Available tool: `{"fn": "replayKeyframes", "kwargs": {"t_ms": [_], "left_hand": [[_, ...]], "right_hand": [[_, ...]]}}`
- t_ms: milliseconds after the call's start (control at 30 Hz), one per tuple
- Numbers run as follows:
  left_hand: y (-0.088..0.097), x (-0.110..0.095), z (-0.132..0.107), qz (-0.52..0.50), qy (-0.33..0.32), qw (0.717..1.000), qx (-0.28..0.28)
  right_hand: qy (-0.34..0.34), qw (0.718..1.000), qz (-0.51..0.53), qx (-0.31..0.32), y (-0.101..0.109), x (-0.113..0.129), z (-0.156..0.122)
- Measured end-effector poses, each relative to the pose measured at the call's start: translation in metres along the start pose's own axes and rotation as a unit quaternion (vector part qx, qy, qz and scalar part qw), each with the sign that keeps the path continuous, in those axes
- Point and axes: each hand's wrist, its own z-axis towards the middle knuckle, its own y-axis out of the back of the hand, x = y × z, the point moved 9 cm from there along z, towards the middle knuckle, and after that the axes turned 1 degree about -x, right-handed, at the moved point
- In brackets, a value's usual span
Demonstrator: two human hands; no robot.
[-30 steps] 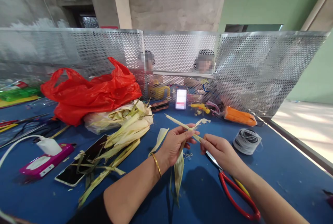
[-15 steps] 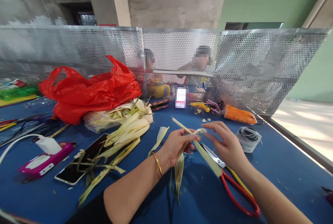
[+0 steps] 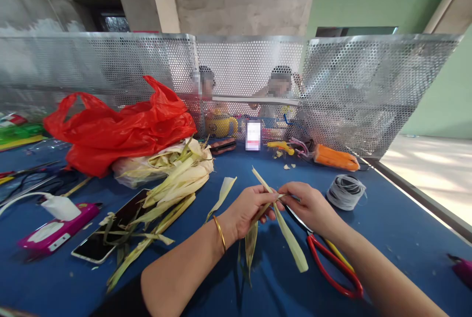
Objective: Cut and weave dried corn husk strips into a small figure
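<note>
My left hand (image 3: 250,209) pinches crossed husk strips (image 3: 291,241) over the desk (image 3: 401,223), between the husk pile (image 3: 184,174) and the desk's right edge; my right hand's (image 3: 309,204) fingertips grip them just beside it. Scissors (image 3: 313,248) lie underneath.

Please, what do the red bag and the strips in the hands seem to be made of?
Red bag: likely thin plastic film, glossy, with sharp crinkles and bright highlights. Strips: apparently plant husk, matte; they look leaf-like, pale green to straw-coloured.

The blue table (image 3: 398,218) carries red-handled scissors (image 3: 311,241) at lower right, a grey coil (image 3: 345,194) at right and corn husks (image 3: 190,172) left of centre.
</note>
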Motion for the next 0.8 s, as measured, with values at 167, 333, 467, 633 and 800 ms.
{"fn": "replayKeyframes", "kwargs": {"t_ms": [167, 333, 467, 633, 800], "left_hand": [[0.002, 0.004, -0.001, 0.043, 0.021, 0.999, 0.000], [-0.011, 0.014, -0.003, 0.014, 0.069, 0.994, 0.088], [0.000, 0.011, 0.000, -0.017, 0.045, 0.999, 0.008], [0.012, 0.004, 0.002, -0.093, 0.020, 0.994, -0.062], [0.019, 0.001, 0.005, -0.091, -0.018, 0.991, -0.098]], "right_hand": [[0.087, 0.988, -0.125, -0.021, 0.009, 0.014, -0.002], [0.116, 0.971, -0.206, -0.038, 0.007, 0.014, -0.003], [0.087, 0.969, -0.195, -0.127, 0.025, 0.013, -0.004], [-0.114, 0.991, -0.042, -0.050, 0.023, -0.019, -0.003], [-0.171, 0.967, 0.146, 0.119, -0.022, -0.025, -0.010]]}}
